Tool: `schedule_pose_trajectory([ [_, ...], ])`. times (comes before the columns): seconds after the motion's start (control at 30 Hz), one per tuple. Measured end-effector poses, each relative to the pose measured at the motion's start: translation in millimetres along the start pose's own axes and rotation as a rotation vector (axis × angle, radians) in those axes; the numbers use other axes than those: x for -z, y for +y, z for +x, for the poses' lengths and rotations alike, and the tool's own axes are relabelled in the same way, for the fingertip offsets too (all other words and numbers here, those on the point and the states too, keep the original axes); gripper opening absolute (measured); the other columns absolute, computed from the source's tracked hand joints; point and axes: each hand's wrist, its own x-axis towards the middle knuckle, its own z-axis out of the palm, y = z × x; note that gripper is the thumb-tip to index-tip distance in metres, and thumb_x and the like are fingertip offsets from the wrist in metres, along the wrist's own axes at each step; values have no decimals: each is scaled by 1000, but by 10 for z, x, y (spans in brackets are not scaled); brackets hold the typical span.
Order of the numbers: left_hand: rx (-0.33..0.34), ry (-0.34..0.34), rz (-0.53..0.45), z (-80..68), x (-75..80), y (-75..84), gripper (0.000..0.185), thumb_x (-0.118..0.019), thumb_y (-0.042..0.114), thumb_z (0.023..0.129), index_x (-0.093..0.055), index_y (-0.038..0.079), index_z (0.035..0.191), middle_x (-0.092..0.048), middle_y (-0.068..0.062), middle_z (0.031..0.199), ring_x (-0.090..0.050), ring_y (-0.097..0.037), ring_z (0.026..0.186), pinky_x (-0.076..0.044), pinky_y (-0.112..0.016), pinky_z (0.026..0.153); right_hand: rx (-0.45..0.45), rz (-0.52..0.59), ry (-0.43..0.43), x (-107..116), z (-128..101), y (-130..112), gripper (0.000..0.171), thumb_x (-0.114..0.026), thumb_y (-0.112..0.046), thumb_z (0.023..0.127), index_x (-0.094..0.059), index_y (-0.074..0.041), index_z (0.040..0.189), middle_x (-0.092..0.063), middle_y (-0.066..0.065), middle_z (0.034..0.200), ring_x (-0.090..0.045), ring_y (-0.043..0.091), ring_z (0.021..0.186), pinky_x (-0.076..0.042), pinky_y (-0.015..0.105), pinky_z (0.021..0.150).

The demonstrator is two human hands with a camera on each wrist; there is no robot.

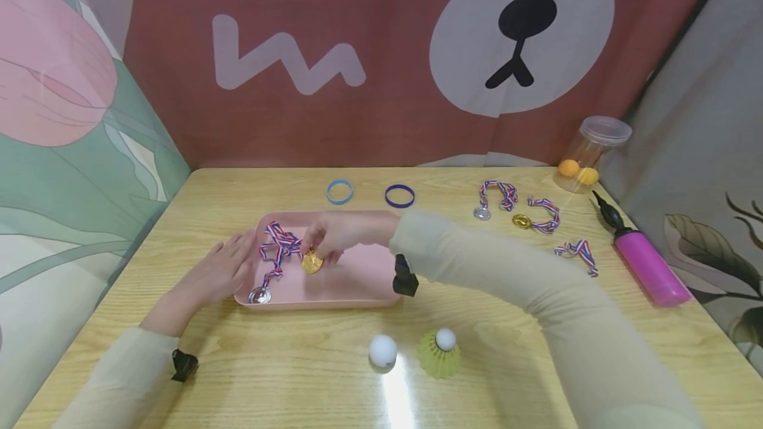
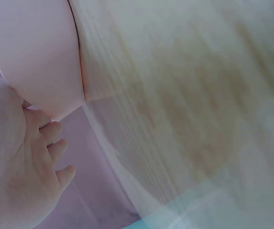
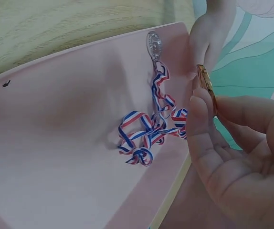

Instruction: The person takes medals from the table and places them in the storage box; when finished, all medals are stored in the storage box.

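Gold medal (image 1: 312,262), likely light, rigid and slick with a limp striped ribbon (image 1: 279,243), is pinched by its edge in the right hand (image 1: 334,236) above the pink tray (image 1: 357,283). The left hand (image 1: 223,270) rests flat-fingered against the tray's left rim. A silver medal (image 1: 259,294) lies inside.

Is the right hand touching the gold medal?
Touching: the right wrist view shows the right hand pinching the gold medal between its fingertips.
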Motion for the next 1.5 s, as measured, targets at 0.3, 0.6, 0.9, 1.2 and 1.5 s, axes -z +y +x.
schedule_pose_trajectory([
  [0.3, -15, 12, 2, -1, -8, 1, 52, -32, 18, 98, -23, -13, 139, -22, -29, 144, -20, -45, 130, -15, -58, 105, -1, -42, -22, -11, 115, 2, 24, -54, 13, 83, -63, 4, 103, -62, 7, 80, -61, 25, 65, -54, 28, 57],
  [0.6, -11, 18, 7, 3, -28, -20, 52, -32, 19, 98, -23, -13, 139, -22, -29, 144, -20, -46, 130, -15, -58, 105, -40, -70, -49, -97, 263, 60, 17, -57, 11, 83, -64, 0, 94, -63, 5, 83, -62, 16, 61, -55, 38, 70],
  [0.9, -22, 23, 12, 2, -34, -41, 52, -32, 19, 99, -24, -12, 139, -23, -28, 144, -21, -46, 130, -16, -59, 104, -26, -154, -77, -182, 356, 62, 24, -55, 8, 84, -69, -5, 99, -61, 4, 74, -51, 11, 54, -47, 31, 57],
  [1.2, -22, 48, 0, 10, -59, -54, 52, -32, 20, 98, -23, -11, 140, -24, -28, 143, -22, -46, 129, -16, -60, 103, -59, -217, -198, -251, 461, 102, 34, -56, 13, 80, -66, -3, 108, -59, 3, 79, -57, 11, 59, -54, 29, 64],
  [1.5, -3, 6, 10, 5, -14, -28, 53, -32, 19, 99, -19, -10, 141, -21, -28, 145, -19, -45, 131, -15, -58, 105, -46, -248, -328, -314, 509, 133, 45, -51, 17, 80, -58, 1, 121, -57, 4, 89, -54, 10, 69, -52, 27, 66],
])
